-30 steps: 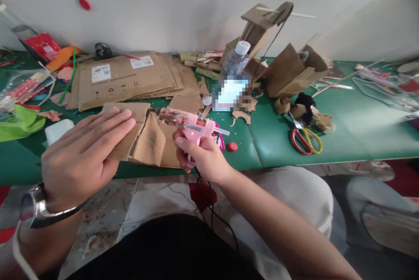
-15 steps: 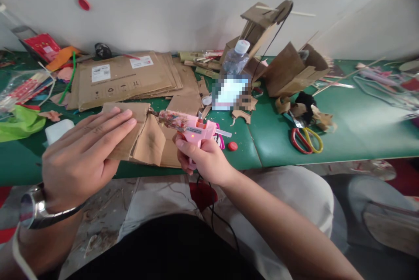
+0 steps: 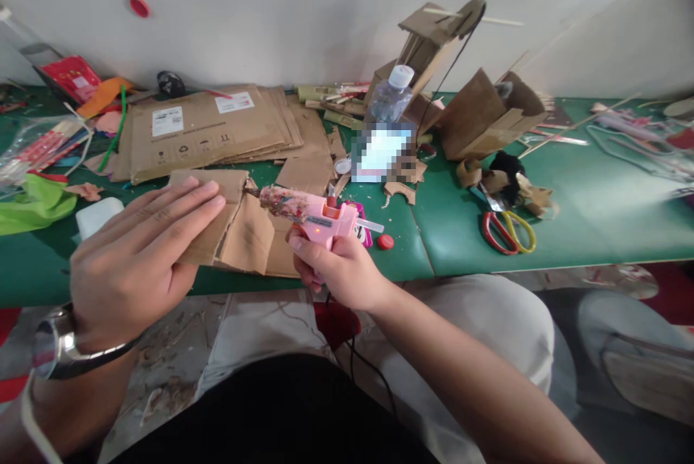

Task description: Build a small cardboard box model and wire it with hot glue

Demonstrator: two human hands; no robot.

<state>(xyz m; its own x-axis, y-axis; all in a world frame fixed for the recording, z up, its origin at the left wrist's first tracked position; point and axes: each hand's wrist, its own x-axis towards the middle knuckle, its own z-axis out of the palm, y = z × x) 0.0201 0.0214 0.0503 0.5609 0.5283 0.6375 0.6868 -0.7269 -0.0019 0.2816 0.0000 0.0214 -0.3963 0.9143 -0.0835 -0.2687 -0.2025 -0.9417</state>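
Note:
My right hand (image 3: 339,269) is closed round the grip of a pink hot glue gun (image 3: 314,214). Its red light is on, a glue stick pokes out of its back end, and its nozzle touches the top edge of a folded brown cardboard piece (image 3: 243,229) lying on the green table (image 3: 569,225). My left hand (image 3: 135,258) lies flat on the left part of that cardboard, fingers stretched out together. A watch sits on my left wrist. The gun's black cord drops down over my lap.
Flattened cardboard boxes (image 3: 206,128) lie behind the work. A water bottle (image 3: 387,113), cardboard structures (image 3: 477,113), red-and-yellow scissors (image 3: 507,229), a red cap (image 3: 385,241) and scraps lie to the right. A green bag (image 3: 32,204) and packets lie at the left.
The glue gun's nozzle has crept a little left and up along the cardboard's edge. My left hand has stayed flat on the cardboard.

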